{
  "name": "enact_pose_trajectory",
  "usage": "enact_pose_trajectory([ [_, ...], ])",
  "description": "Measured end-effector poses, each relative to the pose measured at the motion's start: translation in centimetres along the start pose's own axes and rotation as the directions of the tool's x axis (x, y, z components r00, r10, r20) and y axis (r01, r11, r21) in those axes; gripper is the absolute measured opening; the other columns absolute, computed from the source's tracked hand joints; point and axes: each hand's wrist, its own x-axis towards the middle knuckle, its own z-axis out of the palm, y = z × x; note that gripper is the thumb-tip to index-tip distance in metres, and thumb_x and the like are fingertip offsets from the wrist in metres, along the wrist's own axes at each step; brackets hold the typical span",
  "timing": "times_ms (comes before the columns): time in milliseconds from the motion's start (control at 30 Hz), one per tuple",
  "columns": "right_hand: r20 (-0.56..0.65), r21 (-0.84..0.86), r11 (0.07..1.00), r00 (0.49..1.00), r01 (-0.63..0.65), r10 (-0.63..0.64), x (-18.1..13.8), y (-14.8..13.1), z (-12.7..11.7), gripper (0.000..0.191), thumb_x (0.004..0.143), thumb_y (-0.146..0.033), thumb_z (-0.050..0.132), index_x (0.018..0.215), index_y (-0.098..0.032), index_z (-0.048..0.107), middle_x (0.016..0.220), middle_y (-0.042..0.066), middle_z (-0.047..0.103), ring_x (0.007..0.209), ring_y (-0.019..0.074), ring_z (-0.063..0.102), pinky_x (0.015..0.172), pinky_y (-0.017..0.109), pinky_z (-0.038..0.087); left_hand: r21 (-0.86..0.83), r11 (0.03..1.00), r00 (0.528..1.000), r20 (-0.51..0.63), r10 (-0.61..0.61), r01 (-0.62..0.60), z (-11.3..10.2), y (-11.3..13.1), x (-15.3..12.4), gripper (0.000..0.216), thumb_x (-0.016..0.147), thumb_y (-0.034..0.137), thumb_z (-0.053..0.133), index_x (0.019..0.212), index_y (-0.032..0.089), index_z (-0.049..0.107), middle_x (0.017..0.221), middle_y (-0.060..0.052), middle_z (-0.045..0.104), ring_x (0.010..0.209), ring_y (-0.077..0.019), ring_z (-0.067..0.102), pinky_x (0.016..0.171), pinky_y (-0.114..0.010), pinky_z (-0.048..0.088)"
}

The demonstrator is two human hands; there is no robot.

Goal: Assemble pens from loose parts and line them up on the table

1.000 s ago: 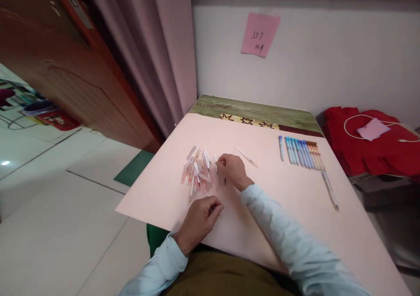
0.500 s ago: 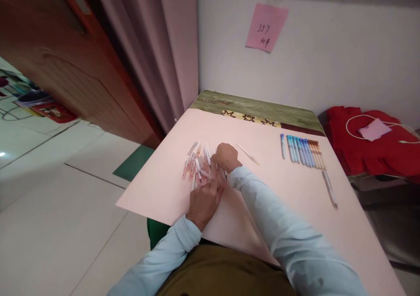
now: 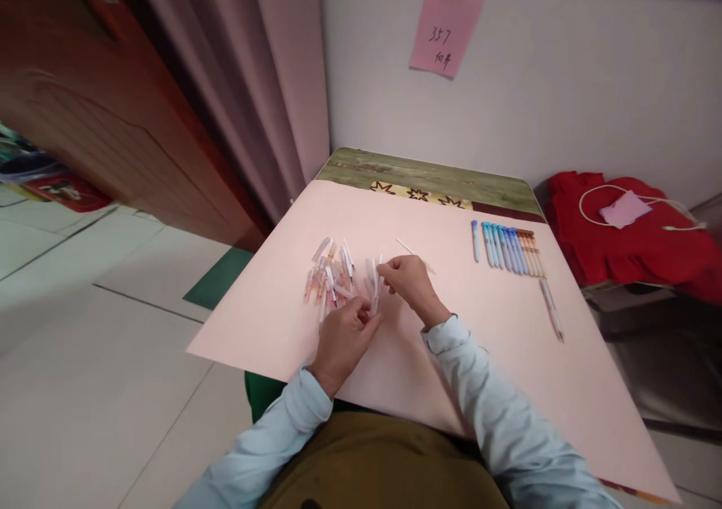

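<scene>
A heap of clear pink and orange pen barrels (image 3: 330,280) lies on a pale pink sheet (image 3: 496,343) that covers the table. My left hand (image 3: 342,336) and my right hand (image 3: 407,282) meet just right of the heap. Both pinch a clear pen piece (image 3: 373,285) between them, my left at its lower end, my right at its upper end. A thin white refill (image 3: 414,256) lies just beyond my right hand. A neat row of blue and orange pens (image 3: 508,248) sits at the far right.
A single white pen (image 3: 551,308) lies alone below the row. The table's green far edge (image 3: 423,174) meets the wall, where a pink note (image 3: 444,31) hangs. A curtain (image 3: 248,80) and a wooden door (image 3: 84,110) stand left; red cloth (image 3: 632,231) lies right.
My left hand has come up from the sheet's near edge to the heap. My right hand has drawn back right with a pen piece, and both hands now grip it.
</scene>
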Motion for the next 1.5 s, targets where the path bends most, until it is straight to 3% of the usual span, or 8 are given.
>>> enact_pose_trajectory([
  [133, -0.033, 0.256, 0.966, 0.999, -0.029, 0.039, -1.6, 0.9, -1.5, 0.021, 0.071, -0.031, 0.058, 0.056, -0.017, 0.056, 0.052, -0.001, 0.06, 0.042, 0.0096, 0.054, 0.042, 0.018, 0.036, -0.447, 0.853, 0.955, 0.239, -0.176, 0.269, 0.8, 0.7, 0.0, 0.025, 0.075, 0.042, 0.07, 0.079, 0.019, 0.06, 0.066, -0.002, 0.066, 0.059, -0.0165, 0.061, 0.044, -0.022, 0.039],
  [333, -0.126, 0.434, 0.901, 0.99, 0.0, 0.061, -3.2, 1.9, -4.2, 0.019, 0.072, -0.033, 0.06, 0.061, -0.017, 0.058, 0.054, -0.002, 0.059, 0.044, 0.0089, 0.053, 0.042, 0.019, 0.037, -0.553, 0.748, 0.906, 0.395, -0.152, 0.366, 1.7, 2.5, -0.9, 0.026, 0.074, 0.04, 0.073, 0.08, 0.017, 0.062, 0.066, -0.001, 0.067, 0.044, -0.0073, 0.048, 0.041, -0.019, 0.036],
  [567, -0.148, 0.515, 0.857, 0.988, 0.039, 0.043, -4.5, 2.5, -6.1, 0.021, 0.073, -0.035, 0.064, 0.063, -0.017, 0.057, 0.054, -0.003, 0.056, 0.043, 0.0079, 0.05, 0.042, 0.019, 0.036, -0.573, 0.725, 0.895, 0.424, -0.137, 0.382, 2.5, 3.9, -1.4, 0.025, 0.074, 0.038, 0.074, 0.081, 0.017, 0.063, 0.066, -0.001, 0.067, 0.042, -0.0062, 0.046, 0.041, -0.019, 0.034],
  [800, -0.187, 0.427, 0.887, 0.977, 0.178, -0.106, -5.7, 3.1, -5.8, 0.021, 0.078, -0.037, 0.064, 0.071, -0.017, 0.061, 0.059, -0.003, 0.058, 0.047, 0.0085, 0.053, 0.046, 0.019, 0.039, -0.561, 0.738, 0.899, 0.414, -0.142, 0.375, 2.4, 4.5, -1.8, 0.028, 0.071, 0.039, 0.075, 0.085, 0.017, 0.063, 0.068, -0.003, 0.069, 0.052, -0.0103, 0.054, 0.046, -0.021, 0.038],
  [1067, -0.106, 0.432, 0.881, 0.981, 0.193, -0.163, -6.6, 2.9, -5.1, 0.02, 0.078, -0.035, 0.065, 0.07, -0.017, 0.06, 0.058, -0.004, 0.057, 0.047, 0.0085, 0.051, 0.045, 0.019, 0.042, -0.557, 0.736, 0.881, 0.459, -0.113, 0.384, 1.7, 4.5, -2.0, 0.029, 0.079, 0.04, 0.07, 0.093, 0.015, 0.063, 0.079, -0.007, 0.073, 0.058, -0.0103, 0.052, 0.052, -0.021, 0.038],
  [1267, -0.037, 0.426, 0.883, 0.979, 0.196, -0.199, -7.9, 4.2, -3.1, 0.018, 0.08, -0.034, 0.063, 0.071, -0.018, 0.061, 0.059, -0.003, 0.057, 0.049, 0.0094, 0.052, 0.047, 0.02, 0.044, -0.642, 0.657, 0.89, 0.444, -0.102, 0.396, 1.6, 4.2, -2.3, 0.035, 0.079, 0.035, 0.071, 0.106, 0.014, 0.059, 0.078, -0.007, 0.072, 0.062, -0.011, 0.055, 0.06, -0.024, 0.045],
  [1433, 0.009, 0.312, 0.935, 0.984, 0.169, -0.181, -8.0, 5.4, -2.8, 0.025, 0.082, -0.04, 0.062, 0.074, -0.017, 0.069, 0.059, -0.001, 0.062, 0.05, 0.0117, 0.055, 0.048, 0.022, 0.044, -0.681, 0.61, 0.894, 0.433, -0.11, 0.405, 1.7, 3.3, -2.9, 0.042, 0.077, 0.03, 0.073, 0.112, 0.016, 0.054, 0.088, -0.007, 0.071, 0.064, -0.0126, 0.059, 0.059, -0.027, 0.05],
  [1500, -0.054, 0.243, 0.959, 0.989, 0.145, -0.136, -7.5, 6.0, -3.8, 0.033, 0.083, -0.047, 0.06, 0.076, -0.017, 0.071, 0.06, 0.001, 0.064, 0.05, 0.0131, 0.057, 0.048, 0.023, 0.044, -0.692, 0.6, 0.903, 0.408, -0.132, 0.4, 1.3, 2.9, -3.0, 0.04, 0.078, 0.031, 0.072, 0.111, 0.017, 0.054, 0.093, -0.008, 0.07, 0.067, -0.0147, 0.062, 0.058, -0.029, 0.053],
])
